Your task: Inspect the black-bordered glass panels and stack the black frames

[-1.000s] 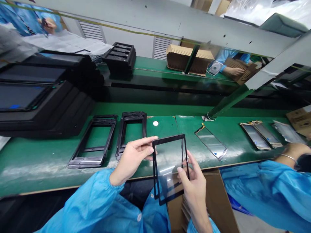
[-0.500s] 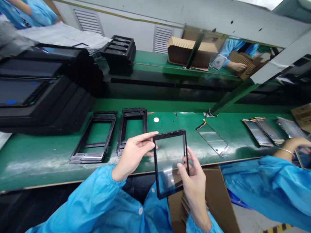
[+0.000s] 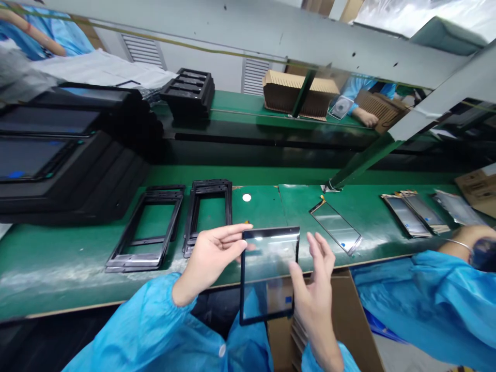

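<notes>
My left hand pinches the top left edge of a black-bordered glass panel, which it holds over the front edge of the green bench. My right hand is at the panel's right edge, its fingers stretched out and spread; it touches the panel lightly or is just off it. A small blue tab shows near the panel's lower right. Both arms wear blue sleeves.
Two stacks of black frames lie left of my hands. A single glass strip lies to the right, more strips beyond it. Black trays are piled at left. A neighbour's blue sleeve is at right, and a cardboard box sits below.
My right hand has let go of the panel's right edge and spread its fingers. The panel has tilted flatter and sunk slightly, and my left hand still grips it.
</notes>
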Demonstrator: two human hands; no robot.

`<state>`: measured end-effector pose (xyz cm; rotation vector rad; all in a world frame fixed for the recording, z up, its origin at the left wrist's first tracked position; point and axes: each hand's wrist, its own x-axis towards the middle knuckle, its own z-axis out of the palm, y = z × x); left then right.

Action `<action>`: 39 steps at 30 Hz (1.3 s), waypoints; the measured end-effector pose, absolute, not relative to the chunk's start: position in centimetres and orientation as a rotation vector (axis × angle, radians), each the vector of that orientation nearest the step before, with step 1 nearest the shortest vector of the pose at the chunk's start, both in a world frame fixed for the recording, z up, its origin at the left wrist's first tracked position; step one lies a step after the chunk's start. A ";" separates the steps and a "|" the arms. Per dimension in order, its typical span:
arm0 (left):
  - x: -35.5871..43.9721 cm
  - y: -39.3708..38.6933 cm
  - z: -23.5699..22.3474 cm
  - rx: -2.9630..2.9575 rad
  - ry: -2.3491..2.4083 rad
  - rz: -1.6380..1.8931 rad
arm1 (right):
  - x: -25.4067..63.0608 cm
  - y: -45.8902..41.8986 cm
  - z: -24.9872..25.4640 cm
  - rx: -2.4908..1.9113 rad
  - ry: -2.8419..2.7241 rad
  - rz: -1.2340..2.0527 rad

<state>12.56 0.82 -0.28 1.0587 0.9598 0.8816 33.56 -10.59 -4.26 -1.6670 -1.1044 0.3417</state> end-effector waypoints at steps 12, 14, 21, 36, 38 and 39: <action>10.9 -0.1 0.5 1.219 1.000 0.759 | 34.3 -8.1 0.3 -1.431 -0.826 0.842; 10.5 0.1 0.3 1.248 1.007 0.742 | 34.1 -8.2 0.5 -1.435 -0.822 0.810; 10.5 0.0 0.5 1.901 1.003 0.655 | 32.6 -8.4 0.4 -1.452 -0.946 0.830; 10.2 -0.2 0.8 1.172 0.969 0.601 | 37.5 -9.7 -2.9 -1.423 -0.657 1.189; 10.5 -0.7 0.6 1.137 1.014 0.685 | 36.9 -9.6 -3.0 -1.420 -0.647 1.142; 10.6 -0.9 0.6 1.122 1.034 0.718 | 36.6 -9.5 -3.0 -1.424 -0.643 1.118</action>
